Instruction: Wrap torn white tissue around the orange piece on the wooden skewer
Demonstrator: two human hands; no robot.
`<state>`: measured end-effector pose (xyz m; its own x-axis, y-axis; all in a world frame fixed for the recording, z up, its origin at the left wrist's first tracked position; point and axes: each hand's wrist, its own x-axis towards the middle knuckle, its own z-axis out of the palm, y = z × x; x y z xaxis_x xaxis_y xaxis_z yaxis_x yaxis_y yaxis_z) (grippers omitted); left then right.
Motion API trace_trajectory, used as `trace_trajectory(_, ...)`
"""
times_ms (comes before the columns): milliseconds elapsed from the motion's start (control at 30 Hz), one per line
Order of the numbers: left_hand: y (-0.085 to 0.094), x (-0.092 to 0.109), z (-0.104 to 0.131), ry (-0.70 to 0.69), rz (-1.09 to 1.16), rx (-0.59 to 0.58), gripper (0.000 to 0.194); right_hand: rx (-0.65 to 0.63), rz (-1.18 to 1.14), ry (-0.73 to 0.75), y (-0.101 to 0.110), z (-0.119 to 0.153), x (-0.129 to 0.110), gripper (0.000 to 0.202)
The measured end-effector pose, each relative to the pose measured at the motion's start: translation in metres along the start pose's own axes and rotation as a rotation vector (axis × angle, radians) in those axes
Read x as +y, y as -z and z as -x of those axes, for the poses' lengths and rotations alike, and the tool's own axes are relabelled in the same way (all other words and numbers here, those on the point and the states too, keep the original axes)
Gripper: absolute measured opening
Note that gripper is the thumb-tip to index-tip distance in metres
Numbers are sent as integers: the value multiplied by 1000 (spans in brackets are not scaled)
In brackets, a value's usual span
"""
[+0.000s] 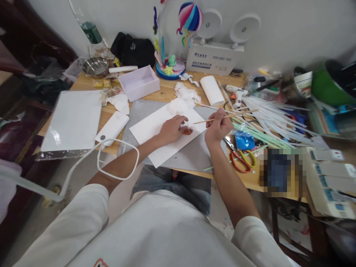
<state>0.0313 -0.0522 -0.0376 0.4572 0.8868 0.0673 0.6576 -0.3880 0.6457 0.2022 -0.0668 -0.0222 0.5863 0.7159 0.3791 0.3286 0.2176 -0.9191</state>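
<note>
My right hand is closed around a thin wooden skewer, its pointed tip aimed left. The tip is close to a small orange-brown piece with white fluff on it. My left hand has its curled fingers and thumb on this piece, steadying it on a white board. Exactly what the piece is I cannot make out. A heap of white cotton lies on the board's far edge, just beyond my left hand. Beneath the board is a grey cutting mat.
White pipe cleaners, a glue gun and scissors lie on the right. A lilac box and a white roll stand behind. A lamp arm crosses over my left forearm.
</note>
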Motion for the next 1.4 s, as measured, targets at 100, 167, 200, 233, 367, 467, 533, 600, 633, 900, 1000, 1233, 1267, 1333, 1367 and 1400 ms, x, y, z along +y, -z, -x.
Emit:
trace_trajectory(100,4,4,12,-2,-2,39,34,-47,-94,-61,4,-6,-12,60)
trace_trajectory(167,7,13,28,-13,-51,105,35,-172,-84,-62,12,-7,-16,56)
trace_trajectory(200,9,19,39,-27,-94,137,34,-236,-68,-52,18,-6,-17,52)
trace_trajectory(233,9,25,51,-47,-146,160,33,-290,-41,-27,25,-4,-16,49)
trace_trajectory(367,4,42,100,-184,-335,9,31,-521,327,253,51,5,2,38)
trace_trajectory(467,-3,39,123,-185,-468,-69,37,-778,554,417,63,14,17,37)
trace_trajectory(533,-4,31,130,-157,-536,-93,42,-861,687,446,66,21,22,38)
trace_trajectory(600,2,21,133,-157,-573,-132,47,-883,765,451,67,30,20,40)
trace_trajectory(633,6,17,133,-162,-582,-150,49,-875,784,452,67,35,18,40)
trace_trajectory(900,35,-10,144,-322,-644,-104,42,-818,688,447,67,61,16,37)
trace_trajectory(1000,47,-2,124,-296,-575,-64,34,-754,536,410,70,54,18,37)
trace_trajectory(1233,65,7,-39,55,-314,122,31,-404,249,143,47,5,0,41)
trace_trajectory(1267,64,0,-62,118,-313,131,28,-352,177,103,39,-2,0,43)
trace_trajectory(1333,62,-16,-99,162,-304,159,24,-237,43,63,25,-13,3,47)
trace_trajectory(1367,62,-25,-113,133,-296,172,25,-184,15,62,20,-17,6,48)
trace_trajectory(1400,61,-33,-124,106,-290,183,25,-142,1,72,16,-20,9,48)
